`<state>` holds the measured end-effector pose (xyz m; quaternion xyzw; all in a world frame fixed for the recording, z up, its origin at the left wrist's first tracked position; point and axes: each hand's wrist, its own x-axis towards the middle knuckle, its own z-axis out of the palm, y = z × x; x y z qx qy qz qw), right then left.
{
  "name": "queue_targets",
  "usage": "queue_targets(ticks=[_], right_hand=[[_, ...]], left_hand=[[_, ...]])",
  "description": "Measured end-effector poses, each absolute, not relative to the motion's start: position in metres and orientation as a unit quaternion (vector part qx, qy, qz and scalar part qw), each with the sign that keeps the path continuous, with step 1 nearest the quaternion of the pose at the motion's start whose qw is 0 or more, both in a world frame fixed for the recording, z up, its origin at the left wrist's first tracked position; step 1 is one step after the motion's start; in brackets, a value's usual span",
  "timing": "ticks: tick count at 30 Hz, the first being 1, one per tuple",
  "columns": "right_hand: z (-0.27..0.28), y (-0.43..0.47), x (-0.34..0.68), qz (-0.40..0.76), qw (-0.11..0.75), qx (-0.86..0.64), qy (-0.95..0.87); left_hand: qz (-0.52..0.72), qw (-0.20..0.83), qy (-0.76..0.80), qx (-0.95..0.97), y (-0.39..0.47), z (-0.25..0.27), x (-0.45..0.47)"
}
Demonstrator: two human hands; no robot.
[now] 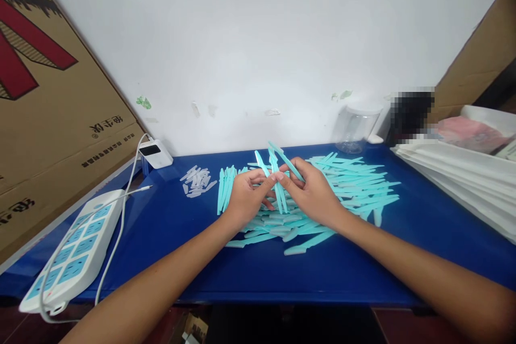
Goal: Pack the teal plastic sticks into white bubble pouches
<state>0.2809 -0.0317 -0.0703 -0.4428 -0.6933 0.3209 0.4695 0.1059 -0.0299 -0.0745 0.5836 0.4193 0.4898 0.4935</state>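
Note:
My left hand (246,196) and my right hand (312,189) meet above the table, thumbs and fingertips pinched together. Between them are several slim turquoise eyebrow razors (278,185), held roughly upright; one leans across my right fingers. Which hand grips which razor is partly hidden by the fingers. Beneath and behind the hands spreads a large loose pile of the same razors (363,185). Left of my left hand, more razors (226,188) lie side by side in a neat row. Farther left is a small heap of translucent plastic pieces (197,180), perhaps blade covers.
The blue tabletop (161,242) meets a white wall. At left are a white power strip (86,242), a cable and a small white device (156,155). A clear jar (355,129) stands at the back right, near a stack of white sheets (463,177) and a white tray (489,117).

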Motion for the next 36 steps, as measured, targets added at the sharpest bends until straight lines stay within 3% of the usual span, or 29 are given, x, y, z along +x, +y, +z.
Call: queue_targets(ticks=[5,14,25,36], right_hand=[[-0.069,-0.031,0.282,0.307,0.469,-0.439,-0.702],[-0.070,-0.026,0.283,0.450,0.439,-0.388,-0.674],[-0.068,-0.025,0.282,0.463,0.442,-0.425,-0.640],[-0.061,-0.028,0.283,0.460,0.463,-0.353,-0.670]], left_hand=[[0.486,0.505,0.415,0.580,-0.030,-0.073,0.105],[0.477,0.544,0.382,0.575,-0.027,-0.076,0.100],[0.434,0.604,0.341,0.575,-0.026,-0.075,0.099],[0.431,0.595,0.352,0.580,-0.023,-0.077,0.097]])
